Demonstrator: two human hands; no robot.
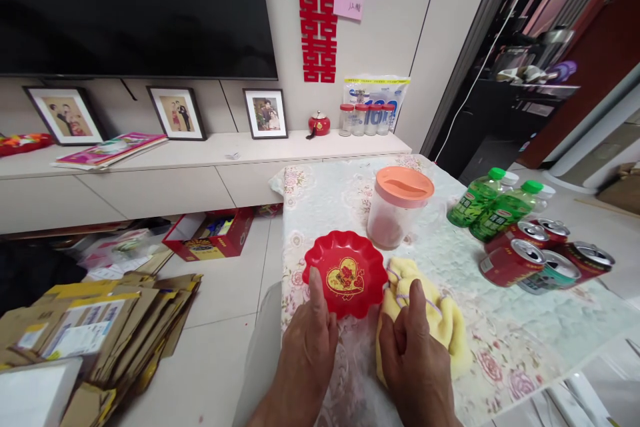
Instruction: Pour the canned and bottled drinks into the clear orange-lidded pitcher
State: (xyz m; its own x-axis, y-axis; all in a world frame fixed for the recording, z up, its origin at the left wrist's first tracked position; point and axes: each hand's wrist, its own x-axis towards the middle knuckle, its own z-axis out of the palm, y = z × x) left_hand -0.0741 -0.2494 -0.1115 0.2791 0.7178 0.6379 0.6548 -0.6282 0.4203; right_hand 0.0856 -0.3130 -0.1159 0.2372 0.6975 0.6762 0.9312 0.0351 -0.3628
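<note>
My left hand (311, 340) is just in front of a red scalloped plate (323, 260) with a gold heart design. Its index finger points forward over the plate's near rim, while the other fingers curl in. My right hand (415, 353) is over a crumpled yellow cloth (453, 327) with a thin purple trim. That hand's index finger also points forward, and its other fingers are bent. I see nothing held in either hand. Behind the cloth stands a clear plastic canister (393, 217) with an orange lid (404, 183) and some contents at the bottom.
Green-capped bottles (505, 210) and several drink cans (513, 263) stand at the table's right. The table has a floral cover (330, 193). Flattened cardboard (120, 320) and a red box (210, 233) lie on the floor at left. A low white cabinet (200, 153) runs behind.
</note>
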